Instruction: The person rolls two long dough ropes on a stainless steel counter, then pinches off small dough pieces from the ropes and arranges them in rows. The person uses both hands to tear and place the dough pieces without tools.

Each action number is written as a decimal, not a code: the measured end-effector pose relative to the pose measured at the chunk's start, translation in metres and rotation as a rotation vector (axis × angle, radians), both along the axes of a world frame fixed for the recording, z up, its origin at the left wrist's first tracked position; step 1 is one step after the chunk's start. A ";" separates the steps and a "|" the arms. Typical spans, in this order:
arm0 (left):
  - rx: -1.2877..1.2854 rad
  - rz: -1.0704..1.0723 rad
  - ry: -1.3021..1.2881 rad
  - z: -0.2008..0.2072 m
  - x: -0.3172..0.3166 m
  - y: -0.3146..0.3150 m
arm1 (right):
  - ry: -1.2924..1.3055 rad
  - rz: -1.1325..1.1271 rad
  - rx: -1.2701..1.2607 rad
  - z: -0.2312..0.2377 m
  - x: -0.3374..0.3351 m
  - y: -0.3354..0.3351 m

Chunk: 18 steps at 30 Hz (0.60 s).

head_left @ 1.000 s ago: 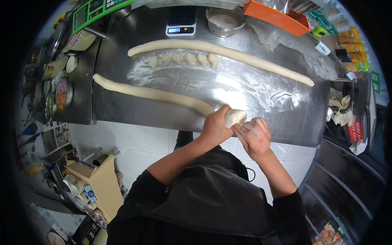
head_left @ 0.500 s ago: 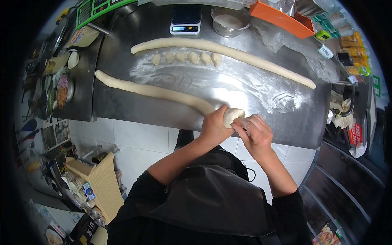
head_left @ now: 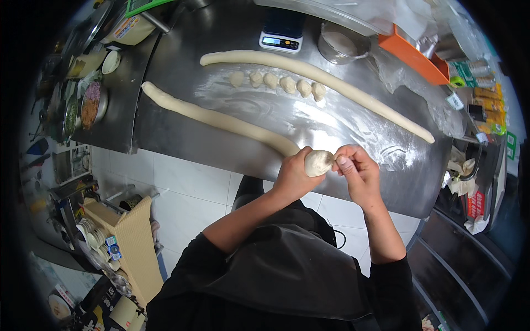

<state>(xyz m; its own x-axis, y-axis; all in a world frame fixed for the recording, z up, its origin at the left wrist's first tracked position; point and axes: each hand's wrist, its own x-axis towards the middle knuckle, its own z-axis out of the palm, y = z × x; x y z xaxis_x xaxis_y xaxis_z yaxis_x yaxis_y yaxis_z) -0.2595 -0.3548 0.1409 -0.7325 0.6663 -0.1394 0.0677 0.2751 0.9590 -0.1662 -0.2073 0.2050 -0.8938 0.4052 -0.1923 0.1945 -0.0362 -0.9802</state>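
Note:
A long dough rope [head_left: 215, 117] runs from the left of the steel table to my left hand [head_left: 294, 175], which is wrapped round its near end. The rounded dough end bulges out between thumb and fingers. At that end my right hand [head_left: 361, 174] pinches the tip of the dough, thumb against fingers. A second dough rope [head_left: 326, 77] lies slantwise farther back. Between the two ropes sits a row of several small dough pieces [head_left: 287, 84] on the floured steel table [head_left: 182, 129].
A digital scale [head_left: 281, 39] and a clear bowl [head_left: 343, 44] of white powder stand at the back. An orange box [head_left: 411, 55] and crumpled plastic film lie back right. At the left are a white cup [head_left: 111, 62] and a bowl of chopped ingredients [head_left: 94, 105].
The view has shifted, so the table's contents appear farther right. My right hand has drawn back from the dough end to a pinch at its tip. The end now bulges rounder.

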 end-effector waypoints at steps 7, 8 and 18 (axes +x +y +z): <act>0.062 0.130 -0.046 -0.004 -0.041 -0.028 | 0.040 0.325 0.609 0.014 -0.068 -0.029; 0.041 0.129 -0.034 -0.005 -0.047 -0.032 | 0.023 0.351 0.653 0.016 -0.076 -0.034; 0.014 0.182 -0.064 -0.016 -0.113 -0.065 | 0.051 0.480 0.965 0.015 -0.163 -0.072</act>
<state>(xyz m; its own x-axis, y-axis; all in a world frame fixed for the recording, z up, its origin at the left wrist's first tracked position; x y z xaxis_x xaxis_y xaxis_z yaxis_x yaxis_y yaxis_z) -0.3724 -0.4201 0.1246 -0.8310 0.5259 -0.1812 -0.0429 0.2643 0.9635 -0.3295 -0.2795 0.2201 -0.9976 -0.0293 0.0629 -0.0597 0.8254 -0.5613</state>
